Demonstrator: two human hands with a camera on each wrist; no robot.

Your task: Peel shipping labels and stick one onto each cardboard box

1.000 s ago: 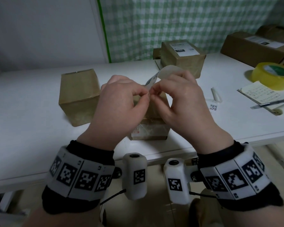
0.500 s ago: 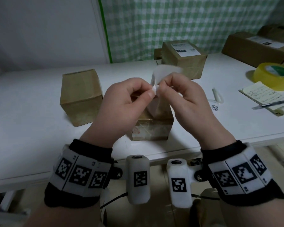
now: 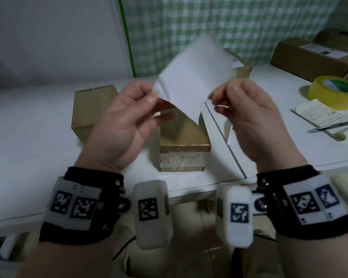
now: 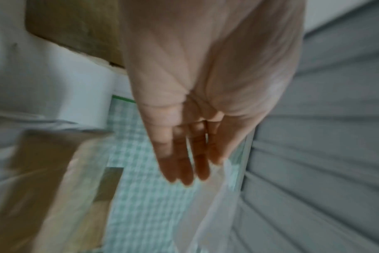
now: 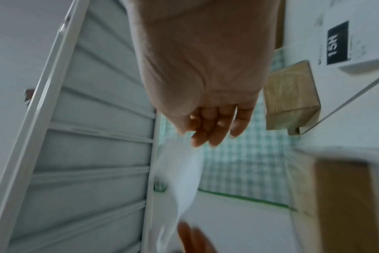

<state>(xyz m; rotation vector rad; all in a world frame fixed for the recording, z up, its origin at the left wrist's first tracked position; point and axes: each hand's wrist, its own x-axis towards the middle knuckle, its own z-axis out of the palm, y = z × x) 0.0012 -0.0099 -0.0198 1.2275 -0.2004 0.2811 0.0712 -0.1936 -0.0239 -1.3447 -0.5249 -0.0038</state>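
A white shipping label sheet (image 3: 193, 71) is stretched in the air between both hands, blurred by motion. My left hand (image 3: 152, 97) pinches its left edge and my right hand (image 3: 215, 97) pinches its right edge. A flap of the sheet hangs down between them; I cannot tell label from backing. Below the hands a taped cardboard box (image 3: 184, 137) stands on the white table (image 3: 28, 137). A second plain box (image 3: 92, 111) stands to its left. In the wrist views the sheet (image 4: 210, 205) (image 5: 182, 171) trails from the fingertips (image 4: 184, 162) (image 5: 210, 131).
A labelled box (image 3: 239, 67) stands behind the sheet, and a large labelled carton (image 3: 313, 55) sits at the back right. A yellow tape roll (image 3: 333, 91), a notepad (image 3: 319, 115) and a pen (image 3: 333, 125) lie at the right. The table's front edge runs just under my wrists.
The hands have drawn apart and risen, and the sheet that was pinched small between the fingertips is now spread wide between them.
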